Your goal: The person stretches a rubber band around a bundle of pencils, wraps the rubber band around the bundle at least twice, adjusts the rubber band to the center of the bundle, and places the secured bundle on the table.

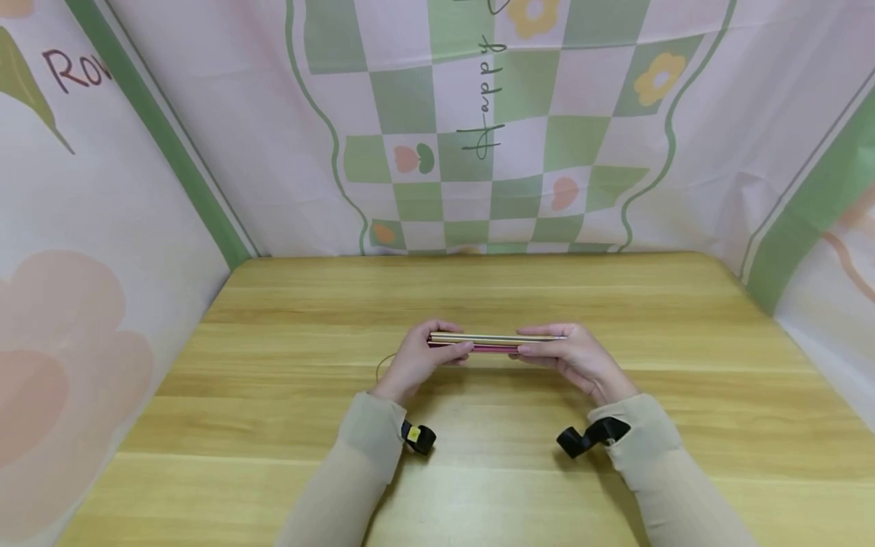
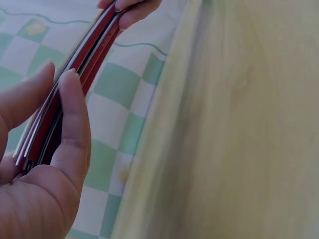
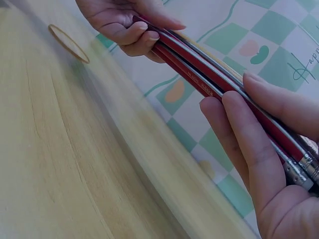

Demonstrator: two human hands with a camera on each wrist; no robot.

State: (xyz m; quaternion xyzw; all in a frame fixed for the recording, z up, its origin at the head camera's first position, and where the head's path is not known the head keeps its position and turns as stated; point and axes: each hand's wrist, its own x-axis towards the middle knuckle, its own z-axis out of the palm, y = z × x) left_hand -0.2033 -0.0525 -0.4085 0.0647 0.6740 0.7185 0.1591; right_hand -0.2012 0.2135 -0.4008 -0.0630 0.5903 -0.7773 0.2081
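Note:
A bundle of pencils (image 1: 495,340), gold, red and silver-striped, is held level above the table between both hands. My left hand (image 1: 418,361) grips its left end, thumb on the near side and fingers behind. My right hand (image 1: 581,358) pinches the other end between thumb and fingers. In the right wrist view, metal ferrules (image 3: 309,164) show at the right-hand end of the pencils. A thin tan rubber band (image 3: 87,61) lies on the wooden table beyond the left hand; in the head view, the left wrist partly hides it.
The wooden table (image 1: 478,486) spreads around both hands. Behind it hangs a green-and-white checked cloth (image 1: 472,197), with printed cloth walls at the left and right. A black strap (image 1: 595,437) dangles at the right wrist, and another black strap piece (image 1: 422,439) at the left wrist.

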